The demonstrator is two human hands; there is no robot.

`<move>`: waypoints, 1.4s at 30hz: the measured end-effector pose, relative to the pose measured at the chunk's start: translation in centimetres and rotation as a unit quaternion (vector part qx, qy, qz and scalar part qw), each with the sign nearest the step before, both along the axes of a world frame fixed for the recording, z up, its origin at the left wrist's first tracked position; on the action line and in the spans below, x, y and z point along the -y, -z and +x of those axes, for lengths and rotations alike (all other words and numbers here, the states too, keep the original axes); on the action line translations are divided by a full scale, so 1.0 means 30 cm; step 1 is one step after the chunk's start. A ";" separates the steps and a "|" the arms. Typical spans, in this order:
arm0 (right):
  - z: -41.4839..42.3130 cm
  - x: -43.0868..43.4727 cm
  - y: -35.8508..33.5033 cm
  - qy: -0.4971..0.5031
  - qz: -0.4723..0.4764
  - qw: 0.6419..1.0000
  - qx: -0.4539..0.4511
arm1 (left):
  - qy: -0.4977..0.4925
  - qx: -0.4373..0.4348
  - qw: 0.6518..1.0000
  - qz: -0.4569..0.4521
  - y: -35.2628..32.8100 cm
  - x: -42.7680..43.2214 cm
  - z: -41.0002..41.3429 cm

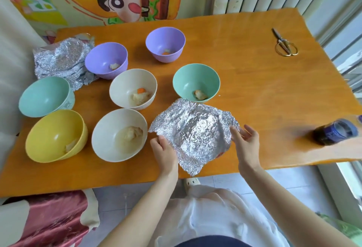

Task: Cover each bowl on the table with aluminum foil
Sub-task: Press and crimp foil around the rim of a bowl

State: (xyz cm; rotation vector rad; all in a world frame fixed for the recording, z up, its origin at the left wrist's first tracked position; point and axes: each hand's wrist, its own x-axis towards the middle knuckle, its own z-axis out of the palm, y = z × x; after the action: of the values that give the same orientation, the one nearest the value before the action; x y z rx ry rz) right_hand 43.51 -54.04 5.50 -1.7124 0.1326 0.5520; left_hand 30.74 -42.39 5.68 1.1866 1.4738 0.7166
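Pinching foil sheet (pixel 195 133) by opposite edges with left hand (pixel 163 149) and right hand (pixel 244 143) to hold it spread, likely for white bowl (pixel 101 139) just beside left hand.

Both my bare forearms reach up from the bottom of the frame toward its centre. My left hand (pixel 163 149) sits just left of centre, back facing up, pinching the near-left edge of the foil sheet (pixel 197 133). My right hand (pixel 245 143), right of centre, holds the sheet's right edge between thumb and fingers.
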 end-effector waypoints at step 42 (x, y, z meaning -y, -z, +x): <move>0.176 -0.096 0.042 -0.134 -0.245 0.954 0.110 | 0.226 0.017 0.968 -0.106 0.088 -0.182 -0.016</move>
State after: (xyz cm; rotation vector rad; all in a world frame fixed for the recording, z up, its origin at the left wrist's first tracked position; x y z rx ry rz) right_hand 48.81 -51.17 4.25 -2.2856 -0.1384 0.5501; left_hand 30.27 -36.92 3.05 1.2738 1.1573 0.2590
